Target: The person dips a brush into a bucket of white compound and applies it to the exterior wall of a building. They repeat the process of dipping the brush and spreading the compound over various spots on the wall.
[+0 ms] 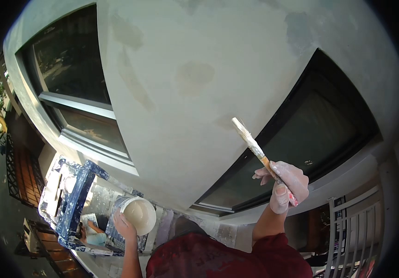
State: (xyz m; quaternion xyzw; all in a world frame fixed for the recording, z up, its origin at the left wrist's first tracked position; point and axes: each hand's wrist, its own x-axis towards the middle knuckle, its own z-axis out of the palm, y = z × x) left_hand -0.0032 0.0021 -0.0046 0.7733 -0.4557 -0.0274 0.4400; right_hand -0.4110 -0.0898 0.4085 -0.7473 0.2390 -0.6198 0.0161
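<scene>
In the head view, my right hand (288, 183) is closed round the handle of a paintbrush (254, 146), its bristles coated in off-white paint and pointing up and left toward the wall. Pale paint covers much of that hand. My left hand (124, 226) grips the side of a bucket (152, 218) low at the left, fingers at its rim. Off-white paint (137, 215) shows inside the bucket. The brush is apart from the wall (171, 125), which is pale grey-green with several darker patches.
A paint-splattered blue and white platform (77, 204) stands at the lower left. One window (70, 60) is at the left and another dark window (301, 125) at the right. A white railing (357, 231) rises at the lower right. Another person's arm (95, 227) shows below the platform.
</scene>
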